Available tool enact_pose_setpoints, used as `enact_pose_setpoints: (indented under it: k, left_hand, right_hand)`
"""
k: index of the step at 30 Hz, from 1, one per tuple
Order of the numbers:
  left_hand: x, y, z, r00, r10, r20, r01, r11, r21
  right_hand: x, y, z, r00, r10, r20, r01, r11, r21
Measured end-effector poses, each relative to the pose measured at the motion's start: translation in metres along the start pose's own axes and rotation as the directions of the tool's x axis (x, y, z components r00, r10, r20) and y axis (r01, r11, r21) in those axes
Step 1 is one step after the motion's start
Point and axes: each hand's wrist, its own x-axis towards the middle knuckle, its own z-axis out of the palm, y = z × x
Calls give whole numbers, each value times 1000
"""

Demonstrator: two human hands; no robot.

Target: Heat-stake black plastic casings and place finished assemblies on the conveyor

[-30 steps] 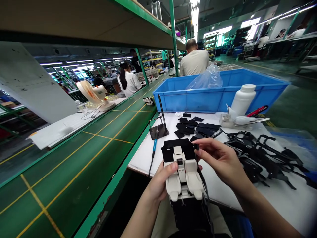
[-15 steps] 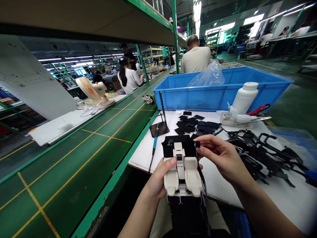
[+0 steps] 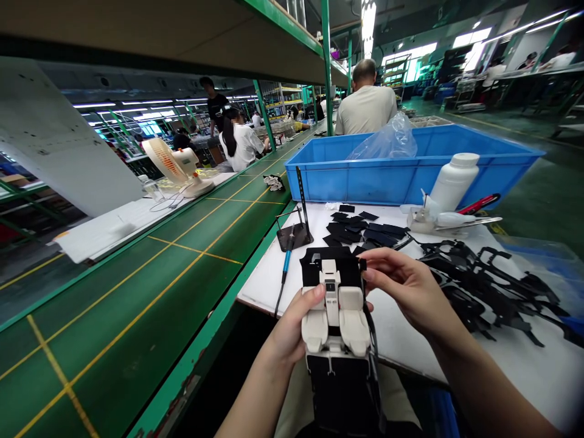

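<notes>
In front of me is a model car interior (image 3: 333,307), with two cream seats and a cream centre console on a black floor piece. My left hand (image 3: 294,322) grips its left side, the thumb pressed on the console. My right hand (image 3: 396,286) pinches the black upper right corner of the same piece between thumb and fingers; any small part in that pinch is hidden. Beyond the model, a blue-handled soldering iron (image 3: 287,255) rests in a dark metal stand (image 3: 301,236). Black flat pieces (image 3: 349,228) lie loose on the white tabletop (image 3: 260,280).
A blue bin (image 3: 365,179) with a clear plastic bag stands behind the table. On the right are a white bottle (image 3: 456,179), red-handled pliers (image 3: 479,204) and a heap of black plastic parts (image 3: 493,286). A green conveyor belt (image 3: 150,292) runs along the left. Co-workers sit farther off.
The view has shifted slightly. Both hands keep their hold on the model interior, with hardly any movement. A person in black in the background has moved to the left.
</notes>
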Motion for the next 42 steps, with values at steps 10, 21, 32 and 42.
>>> enact_pose_setpoints:
  k: [10, 21, 32, 42]
  left_hand:
    - [-3, 0, 10, 978, 115, -176, -87, 983, 160]
    - [0, -5, 9, 949, 197, -247, -137, 961, 241]
    - [1, -7, 6, 950, 208, -233, -141, 951, 274]
    - [-3, 0, 0, 966, 193, -170, -105, 900, 423]
  right_hand:
    - [0, 3, 2, 997, -56, -46, 53, 997, -64]
    - [-3, 10, 3, 971, -159, -176, 79, 917, -391]
    - [-5, 16, 4, 963, -196, -184, 84, 870, -487]
    - [3, 12, -9, 992, 115, -51, -120, 988, -95]
